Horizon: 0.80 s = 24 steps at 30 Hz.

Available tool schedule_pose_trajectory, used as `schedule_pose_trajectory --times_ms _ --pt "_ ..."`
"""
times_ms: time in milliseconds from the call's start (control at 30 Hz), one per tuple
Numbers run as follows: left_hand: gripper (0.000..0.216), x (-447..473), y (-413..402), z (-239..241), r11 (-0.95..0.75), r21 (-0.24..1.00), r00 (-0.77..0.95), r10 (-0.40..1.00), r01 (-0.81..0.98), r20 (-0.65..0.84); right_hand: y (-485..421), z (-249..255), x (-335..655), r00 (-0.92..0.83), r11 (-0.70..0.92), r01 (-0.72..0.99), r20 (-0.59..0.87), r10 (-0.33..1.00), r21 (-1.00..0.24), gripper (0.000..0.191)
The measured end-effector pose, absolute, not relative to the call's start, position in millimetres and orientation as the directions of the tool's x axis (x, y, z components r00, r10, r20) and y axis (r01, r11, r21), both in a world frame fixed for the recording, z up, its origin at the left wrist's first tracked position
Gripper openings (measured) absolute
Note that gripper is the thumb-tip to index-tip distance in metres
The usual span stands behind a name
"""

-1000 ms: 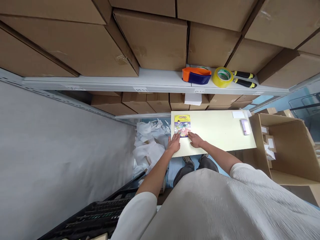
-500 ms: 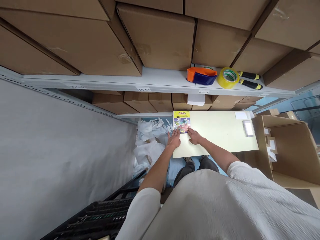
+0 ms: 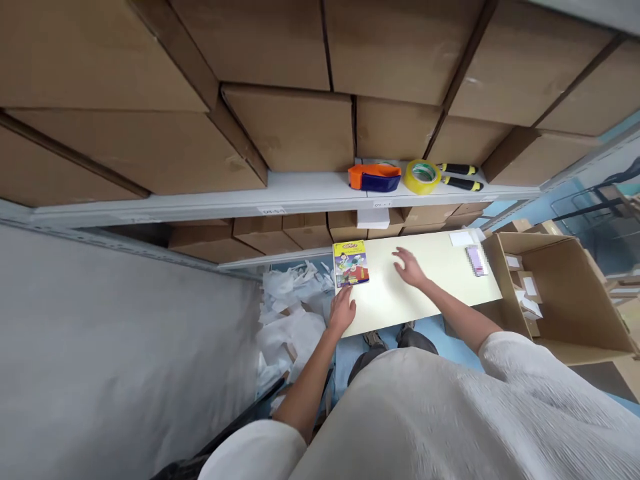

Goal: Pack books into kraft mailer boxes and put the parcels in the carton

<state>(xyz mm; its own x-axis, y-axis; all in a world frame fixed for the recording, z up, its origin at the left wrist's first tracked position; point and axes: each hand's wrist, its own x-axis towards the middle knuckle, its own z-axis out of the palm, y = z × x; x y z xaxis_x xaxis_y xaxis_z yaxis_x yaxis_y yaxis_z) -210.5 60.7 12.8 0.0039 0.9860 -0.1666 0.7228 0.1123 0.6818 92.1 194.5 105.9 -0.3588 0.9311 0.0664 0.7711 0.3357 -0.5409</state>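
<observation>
A small yellow picture book (image 3: 351, 263) lies flat at the far left corner of a pale yellow table (image 3: 430, 293). My left hand (image 3: 343, 312) rests at the table's left edge, just below the book, fingers loosely extended and holding nothing. My right hand (image 3: 410, 267) hovers over the middle of the table, to the right of the book, fingers spread and empty.
An orange and blue tape dispenser (image 3: 374, 177), a yellow tape roll (image 3: 423, 176) and black-and-yellow handled tools (image 3: 459, 179) sit on the white shelf (image 3: 210, 200) among cardboard boxes. White slips (image 3: 463, 238) lie at the table's far right. An open carton (image 3: 560, 293) stands right; crumpled white paper (image 3: 293, 313) left.
Both hands have left the book. My right hand has lifted and moved right toward the table's middle; my left hand has drawn back to the table's edge. The camera has tilted.
</observation>
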Motion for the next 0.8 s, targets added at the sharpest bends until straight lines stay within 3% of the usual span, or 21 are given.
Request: schedule_pose_trajectory --times_ms 133,233,400,600,800 --pt "0.051 -198 34 8 0.140 0.752 -0.052 0.989 0.644 -0.140 257 186 185 -0.115 0.313 0.809 0.389 0.914 -0.497 0.036" --pt "0.046 -186 28 12 0.139 0.788 -0.084 0.990 0.599 -0.111 308 246 233 -0.069 0.279 0.879 0.475 0.877 -0.387 0.034" --pt "0.042 -161 32 35 0.174 0.820 -0.160 0.982 0.545 -0.102 367 304 254 -0.106 0.194 0.952 0.339 0.935 -0.237 0.031" --pt "0.037 -126 28 55 0.212 0.859 -0.211 0.970 0.466 -0.124 398 319 257 -0.169 0.193 0.966 0.146 0.975 -0.170 0.017" --pt "0.035 -94 20 52 0.264 0.875 -0.218 0.958 0.407 -0.188 370 317 281 -0.192 0.256 0.940 0.271 0.943 -0.226 0.021"
